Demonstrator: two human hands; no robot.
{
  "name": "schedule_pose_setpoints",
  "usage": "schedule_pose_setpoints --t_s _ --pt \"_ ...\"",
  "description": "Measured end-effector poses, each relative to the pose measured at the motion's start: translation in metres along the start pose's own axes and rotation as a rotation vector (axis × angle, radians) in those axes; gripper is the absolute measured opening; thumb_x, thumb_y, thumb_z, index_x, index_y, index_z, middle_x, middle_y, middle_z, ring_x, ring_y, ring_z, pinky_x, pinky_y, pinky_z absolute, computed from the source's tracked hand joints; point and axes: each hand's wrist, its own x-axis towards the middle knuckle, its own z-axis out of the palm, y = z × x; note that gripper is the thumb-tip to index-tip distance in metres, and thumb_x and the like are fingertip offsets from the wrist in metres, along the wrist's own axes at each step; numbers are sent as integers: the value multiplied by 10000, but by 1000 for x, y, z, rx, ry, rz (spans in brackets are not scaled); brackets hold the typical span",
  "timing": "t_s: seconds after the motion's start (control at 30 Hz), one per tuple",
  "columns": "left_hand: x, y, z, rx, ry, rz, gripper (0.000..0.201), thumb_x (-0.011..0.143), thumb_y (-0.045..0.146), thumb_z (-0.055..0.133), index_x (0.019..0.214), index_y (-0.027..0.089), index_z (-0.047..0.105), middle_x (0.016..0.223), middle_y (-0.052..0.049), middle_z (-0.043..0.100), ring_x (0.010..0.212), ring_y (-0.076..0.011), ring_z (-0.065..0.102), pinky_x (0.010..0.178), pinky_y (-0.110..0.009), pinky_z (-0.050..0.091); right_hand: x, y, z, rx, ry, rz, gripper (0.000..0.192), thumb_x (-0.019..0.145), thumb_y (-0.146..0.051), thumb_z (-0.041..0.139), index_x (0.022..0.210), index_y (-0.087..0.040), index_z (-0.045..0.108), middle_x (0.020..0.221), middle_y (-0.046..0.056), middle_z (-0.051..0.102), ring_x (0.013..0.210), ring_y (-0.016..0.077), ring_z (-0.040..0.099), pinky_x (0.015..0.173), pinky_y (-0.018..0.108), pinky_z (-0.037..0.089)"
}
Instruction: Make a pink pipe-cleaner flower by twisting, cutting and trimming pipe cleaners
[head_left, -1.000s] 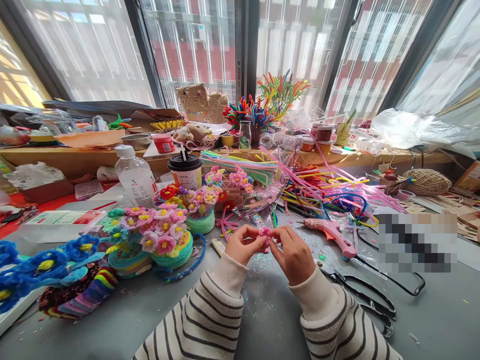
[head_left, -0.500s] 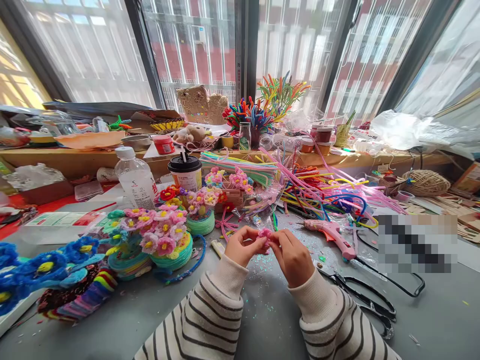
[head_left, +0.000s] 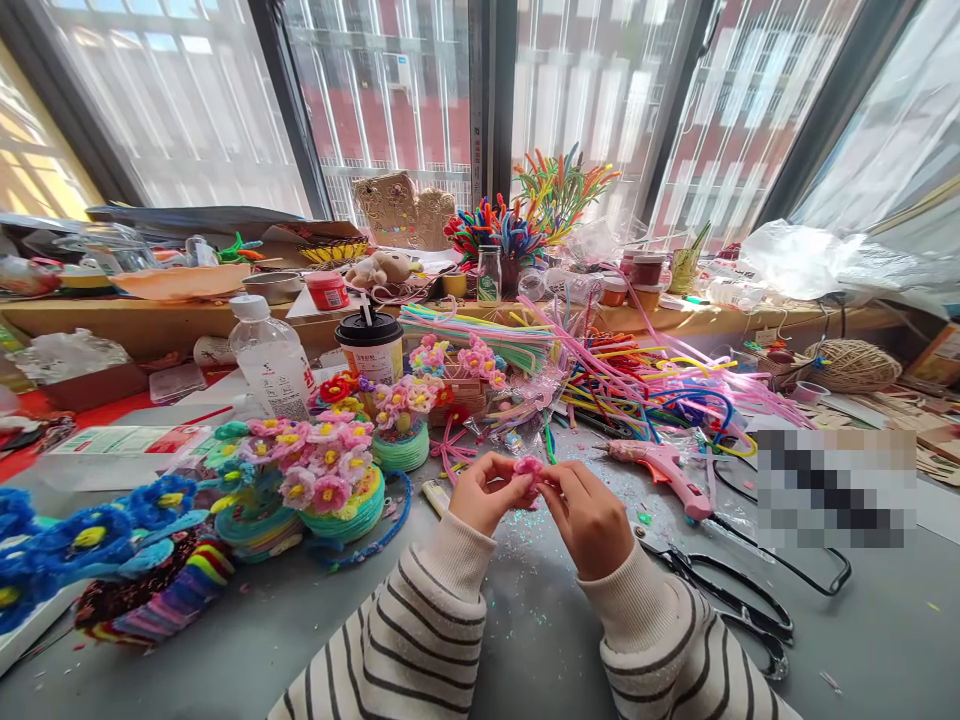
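A small pink pipe-cleaner flower [head_left: 529, 467] is pinched between my left hand [head_left: 484, 492] and my right hand [head_left: 589, 515], held just above the grey table [head_left: 525, 640] near its middle. Both hands have their fingertips closed on the flower, and both wrists wear striped sleeves. Finished baskets of pink and yellow pipe-cleaner flowers [head_left: 326, 470] stand to the left of my left hand. A pink glue gun [head_left: 664, 465] lies to the right of my right hand.
Black scissors [head_left: 739, 600] lie at the right. A heap of coloured pipe cleaners [head_left: 637, 385] sits behind the hands. A lidded cup [head_left: 373, 345] and a plastic bottle [head_left: 270, 355] stand at the back left. Blue flowers [head_left: 90, 535] lie far left, a twine ball [head_left: 851, 363] far right.
Both hands have stayed in place on the pink flower, with only slight finger movement. The view has shifted a little.
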Motion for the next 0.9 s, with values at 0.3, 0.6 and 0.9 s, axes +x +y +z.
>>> schedule_pose_setpoints --t_s 0.3,0.6,0.9 --pt "0 0 0 6 -8 -17 237 445 177 667 606 99 512 516 13 566 503 -113 556 468 -239 485 -1 -1 0 -12 12 6 184 763 -169 399 694 -119 561 603 56 548 556 123 514 532 220 399" --pt "1 1 -2 34 2 18 235 489 216 640 653 101 518 524 2 566 482 -95 537 435 -204 470 2 7 -10 167 -116 -20 125 733 -194 456 768 -150 568 679 42 568 616 121 519 570 219 415" --pt "-1 0 0 12 -2 -27 294 461 237 652 691 114 518 596 3 539 515 -130 563 505 -278 493 6 13 -16 202 -116 -23 166 741 -174 434 862 -163 548 745 48 556 700 130 511 628 235 427"
